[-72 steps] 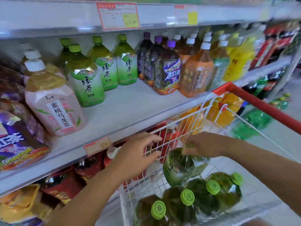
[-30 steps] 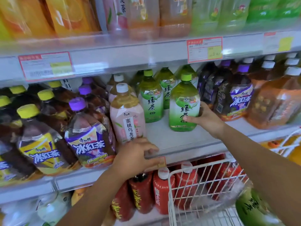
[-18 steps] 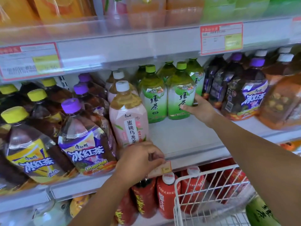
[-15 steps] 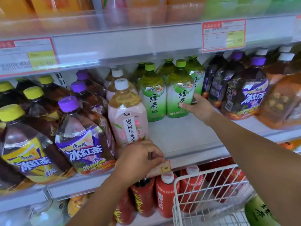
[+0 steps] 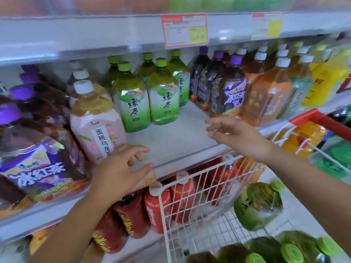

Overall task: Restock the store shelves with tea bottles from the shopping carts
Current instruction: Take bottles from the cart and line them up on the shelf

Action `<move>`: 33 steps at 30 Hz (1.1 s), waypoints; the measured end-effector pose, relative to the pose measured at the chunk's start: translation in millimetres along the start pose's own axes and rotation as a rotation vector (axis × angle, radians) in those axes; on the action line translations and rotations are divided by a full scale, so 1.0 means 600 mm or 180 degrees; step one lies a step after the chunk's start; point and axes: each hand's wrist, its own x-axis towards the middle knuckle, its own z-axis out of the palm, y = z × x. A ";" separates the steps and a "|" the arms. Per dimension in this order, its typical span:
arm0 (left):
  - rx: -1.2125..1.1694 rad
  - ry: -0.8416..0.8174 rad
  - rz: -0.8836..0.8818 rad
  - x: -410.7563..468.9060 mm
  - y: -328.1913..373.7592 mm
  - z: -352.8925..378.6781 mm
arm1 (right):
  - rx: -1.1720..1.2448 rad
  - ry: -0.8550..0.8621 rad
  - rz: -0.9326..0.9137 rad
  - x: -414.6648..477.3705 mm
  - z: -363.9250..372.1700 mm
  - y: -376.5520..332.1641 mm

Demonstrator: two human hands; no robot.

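Several green tea bottles stand on the middle shelf (image 5: 176, 137); the front right one (image 5: 163, 93) is upright beside another (image 5: 131, 99). My right hand (image 5: 237, 135) hovers over the shelf's front, fingers spread, holding nothing. My left hand (image 5: 121, 169) rests on the shelf's front edge with loose fingers, next to a pink peach oolong bottle (image 5: 96, 126). More green tea bottles (image 5: 258, 205) lie in the white wire cart (image 5: 190, 196) at lower right.
Purple-capped iced tea bottles (image 5: 38, 160) crowd the shelf's left; purple and orange bottles (image 5: 266, 95) fill its right. Red bottles (image 5: 180, 194) stand on the shelf below. The cart's red handle (image 5: 322, 120) is at the right. Price tags (image 5: 184, 30) hang on the upper shelf edge.
My right hand let go of the green tea bottle it set on the shelf and drew back toward the cart. My left hand's fingers loosened on the shelf edge.
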 end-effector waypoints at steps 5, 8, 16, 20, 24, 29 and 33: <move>-0.0315 -0.0458 0.0521 -0.017 0.108 0.052 | -0.1779 -0.0455 0.1186 -0.142 -0.119 0.071; -0.0513 -0.1058 0.0697 -0.031 0.163 0.101 | -0.2749 -0.1071 0.1977 -0.155 -0.111 0.129; -0.0562 -0.1917 0.0162 -0.049 0.166 0.165 | -0.2039 -0.0409 0.1880 -0.167 -0.082 0.171; -0.0481 -0.2118 0.0233 -0.049 0.172 0.171 | -0.1370 -0.0372 0.1382 -0.173 -0.067 0.131; -0.0513 -0.2189 0.0287 -0.050 0.181 0.166 | -0.0290 -0.0024 0.1122 -0.177 -0.063 0.069; -0.1351 -0.1941 -0.0006 -0.032 0.190 0.151 | 0.0750 -0.0268 0.0509 -0.157 -0.053 -0.011; -0.1642 -0.1488 -0.0275 -0.029 0.183 0.117 | 0.0939 -0.0249 0.0259 -0.142 -0.056 -0.029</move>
